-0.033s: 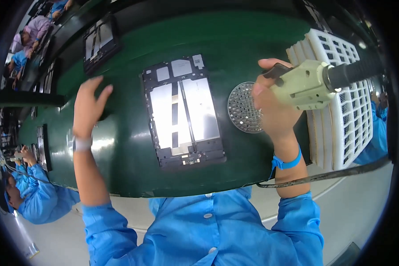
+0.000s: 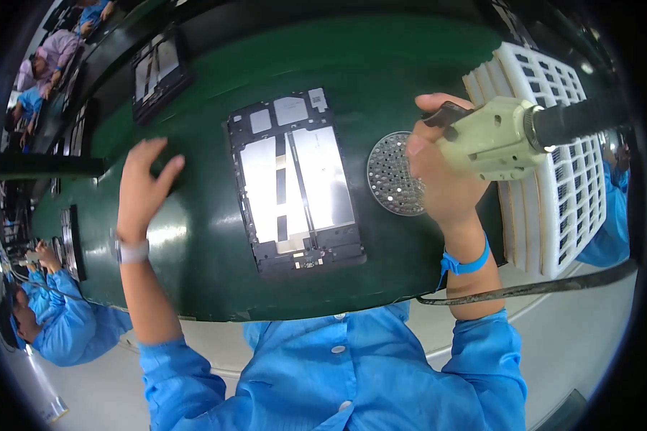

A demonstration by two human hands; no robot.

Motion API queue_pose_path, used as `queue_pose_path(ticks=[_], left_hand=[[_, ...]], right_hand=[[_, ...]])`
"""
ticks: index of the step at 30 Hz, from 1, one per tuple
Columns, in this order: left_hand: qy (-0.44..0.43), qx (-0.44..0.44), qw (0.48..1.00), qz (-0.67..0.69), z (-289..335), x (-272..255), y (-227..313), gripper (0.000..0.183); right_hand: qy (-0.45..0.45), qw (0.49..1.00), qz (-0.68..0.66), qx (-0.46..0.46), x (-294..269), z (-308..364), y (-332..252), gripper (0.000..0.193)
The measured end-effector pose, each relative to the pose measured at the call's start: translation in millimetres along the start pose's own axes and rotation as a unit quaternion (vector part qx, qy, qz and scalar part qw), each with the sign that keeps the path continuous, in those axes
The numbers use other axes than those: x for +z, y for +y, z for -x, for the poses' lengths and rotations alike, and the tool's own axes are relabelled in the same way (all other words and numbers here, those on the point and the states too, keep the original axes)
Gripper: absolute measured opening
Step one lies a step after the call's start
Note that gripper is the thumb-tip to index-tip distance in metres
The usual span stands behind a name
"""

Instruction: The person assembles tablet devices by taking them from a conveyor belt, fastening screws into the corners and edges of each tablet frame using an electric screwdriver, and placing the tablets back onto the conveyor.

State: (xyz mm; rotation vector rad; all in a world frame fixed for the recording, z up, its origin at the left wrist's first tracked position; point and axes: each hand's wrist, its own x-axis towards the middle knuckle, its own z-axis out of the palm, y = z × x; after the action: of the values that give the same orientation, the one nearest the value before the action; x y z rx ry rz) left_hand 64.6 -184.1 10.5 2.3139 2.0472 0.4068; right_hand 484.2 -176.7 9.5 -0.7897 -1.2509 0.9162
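Observation:
A tablet body [image 2: 322, 176] lies on the green mat in front of me, its inside facing up with silvery plates, a dark flex strip and a black frame. To its left, my left hand [image 2: 145, 179] hovers over the mat, empty, thumb and fingers apart. My right hand [image 2: 449, 172] is wrapped round a pale green power screwdriver [image 2: 492, 140] with a black lever, its thick dark end pointing right. Partly behind that hand sits a round clear screw plate [image 2: 394, 176], dotted with many small holes or screws.
White grid trays [image 2: 575, 165] stand stacked on edge at the right. A dark cable [image 2: 532, 289] crosses near my right forearm. Another tablet body [image 2: 157, 72] lies at the far left. A dark bar [image 2: 43, 164] juts in from the left. A co-worker in blue [image 2: 72, 316] works at the left.
My left hand has shifted very slightly, its thumb a little lower. My right hand keeps hold of the power screwdriver, almost unmoved.

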Motion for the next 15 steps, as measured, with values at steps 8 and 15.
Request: queue_pose_path(ticks=[8,15], left_hand=[[0.072,-0.012,0.994,0.077,66.7,8.7,-10.9,0.036],[0.153,0.066,0.985,0.038,38.3,11.6,22.9,0.028]], right_hand=[[0.008,1.000,0.007,0.008,5.8,-3.1,0.6,0.040],[0.008,1.000,0.023,0.020,-0.1,-2.3,3.2,0.040]])
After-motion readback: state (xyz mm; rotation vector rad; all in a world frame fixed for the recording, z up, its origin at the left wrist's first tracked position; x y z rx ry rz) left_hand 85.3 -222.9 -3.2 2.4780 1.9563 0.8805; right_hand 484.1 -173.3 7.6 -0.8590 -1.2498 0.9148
